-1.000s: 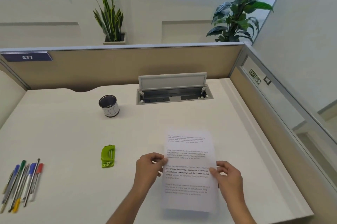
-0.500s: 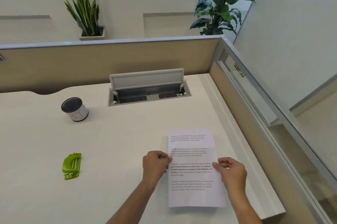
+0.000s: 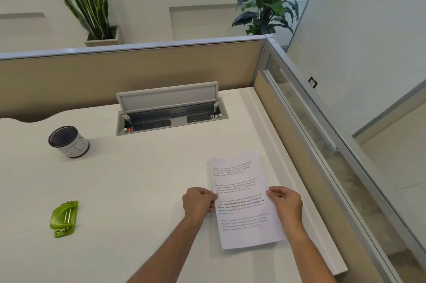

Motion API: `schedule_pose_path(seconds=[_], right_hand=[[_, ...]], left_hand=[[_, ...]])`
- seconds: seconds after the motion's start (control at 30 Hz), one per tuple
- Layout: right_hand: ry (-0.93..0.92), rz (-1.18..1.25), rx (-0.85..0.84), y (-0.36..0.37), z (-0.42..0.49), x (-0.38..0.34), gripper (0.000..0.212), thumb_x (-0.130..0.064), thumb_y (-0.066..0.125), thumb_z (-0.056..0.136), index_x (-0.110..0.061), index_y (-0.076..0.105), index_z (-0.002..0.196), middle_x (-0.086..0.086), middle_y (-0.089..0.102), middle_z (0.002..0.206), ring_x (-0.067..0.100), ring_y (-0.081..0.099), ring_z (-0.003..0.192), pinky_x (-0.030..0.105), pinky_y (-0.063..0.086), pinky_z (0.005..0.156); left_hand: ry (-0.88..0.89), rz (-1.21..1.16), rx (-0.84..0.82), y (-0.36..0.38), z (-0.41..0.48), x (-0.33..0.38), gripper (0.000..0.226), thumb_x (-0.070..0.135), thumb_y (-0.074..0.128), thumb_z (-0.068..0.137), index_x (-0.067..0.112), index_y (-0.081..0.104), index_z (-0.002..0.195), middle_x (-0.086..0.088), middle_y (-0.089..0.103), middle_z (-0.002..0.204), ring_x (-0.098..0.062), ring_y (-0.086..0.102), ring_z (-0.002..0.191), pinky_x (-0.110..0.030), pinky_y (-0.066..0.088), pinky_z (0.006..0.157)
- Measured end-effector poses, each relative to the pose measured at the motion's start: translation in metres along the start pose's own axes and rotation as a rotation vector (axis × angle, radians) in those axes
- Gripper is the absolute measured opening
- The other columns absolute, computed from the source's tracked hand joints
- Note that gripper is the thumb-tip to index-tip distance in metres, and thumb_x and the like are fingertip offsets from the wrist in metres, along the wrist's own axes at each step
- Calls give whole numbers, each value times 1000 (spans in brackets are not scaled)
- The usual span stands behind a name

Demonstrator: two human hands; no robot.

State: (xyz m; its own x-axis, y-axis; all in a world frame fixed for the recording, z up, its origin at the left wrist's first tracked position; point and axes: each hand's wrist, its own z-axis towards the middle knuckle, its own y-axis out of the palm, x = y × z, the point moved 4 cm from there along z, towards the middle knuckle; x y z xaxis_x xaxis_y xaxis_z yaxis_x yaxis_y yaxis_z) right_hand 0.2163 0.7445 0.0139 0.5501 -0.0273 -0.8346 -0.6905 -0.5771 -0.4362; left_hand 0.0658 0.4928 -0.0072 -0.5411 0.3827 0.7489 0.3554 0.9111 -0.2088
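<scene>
The printed sheet of paper (image 3: 237, 174) sits over the desk (image 3: 138, 179) close to its right edge, near the front, turned slightly askew. The left hand (image 3: 198, 202) pinches its left margin with clenched fingers, and the right hand (image 3: 287, 204) pinches the right margin likewise. Whether the sheet lies flat I cannot tell. Well apart towards the left edge lies a green hole punch (image 3: 64, 218). Further back stand a pen cup (image 3: 69, 142) and an open socket box (image 3: 170, 119).
</scene>
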Motion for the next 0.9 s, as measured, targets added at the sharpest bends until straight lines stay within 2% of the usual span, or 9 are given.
schedule_pose_path(seconds=[0.13,0.23,0.37,0.43,0.53,0.7,0.8,0.9], right_hand=[[3,-27,-9,2,15,5,7,-9,84,88,-13,82,93,5,79,86,25,75,85,32,55,74],[3,-64,-12,7,21,6,7,-10,85,87,-13,83,92,1,79,86,23,75,85,35,57,79],[17,-117,4,14,25,5,5,-12,87,84,-14,83,87,-2,79,81,21,75,82,30,53,69],[26,-150,8,18,26,6,5,-13,87,83,-16,83,85,-3,79,78,21,75,81,32,55,69],[20,-204,14,21,27,9,7,-15,88,83,-18,82,81,-6,79,75,18,75,77,35,59,71],[10,-276,21,24,29,9,12,-18,87,84,-20,79,75,-7,77,71,15,72,72,31,55,63],[7,-303,22,26,31,6,17,-17,86,85,-20,76,71,-6,75,68,16,71,70,30,53,61],[22,-323,18,26,31,4,21,-15,86,83,-18,73,67,-5,74,67,17,71,68,31,54,61]], left_hand=[[-19,22,28,3,6,-2,14,8,90,81,1,78,79,-13,81,69,-26,75,57,-38,69,61],[-25,27,35,3,9,-4,14,9,90,81,1,78,80,-12,81,69,-34,81,66,-37,69,62],[-38,20,22,1,14,-5,13,7,90,81,0,79,80,-14,81,70,-40,81,75,-42,70,65],[-41,24,20,0,16,-6,13,6,90,81,-1,79,79,-15,81,70,-41,81,75,-42,70,65],[-44,39,16,0,18,-6,14,6,89,81,-3,78,80,-13,81,70,-37,81,72,-42,70,65],[-40,96,26,2,22,-5,16,8,88,81,-3,76,82,-9,81,67,-28,81,63,-42,70,64],[-36,127,38,3,22,-3,18,8,88,81,-4,74,83,-8,80,64,-26,81,61,-42,70,62],[-28,150,46,3,23,-4,23,9,89,80,-3,71,81,-9,79,62,-31,80,61,-41,69,59]])
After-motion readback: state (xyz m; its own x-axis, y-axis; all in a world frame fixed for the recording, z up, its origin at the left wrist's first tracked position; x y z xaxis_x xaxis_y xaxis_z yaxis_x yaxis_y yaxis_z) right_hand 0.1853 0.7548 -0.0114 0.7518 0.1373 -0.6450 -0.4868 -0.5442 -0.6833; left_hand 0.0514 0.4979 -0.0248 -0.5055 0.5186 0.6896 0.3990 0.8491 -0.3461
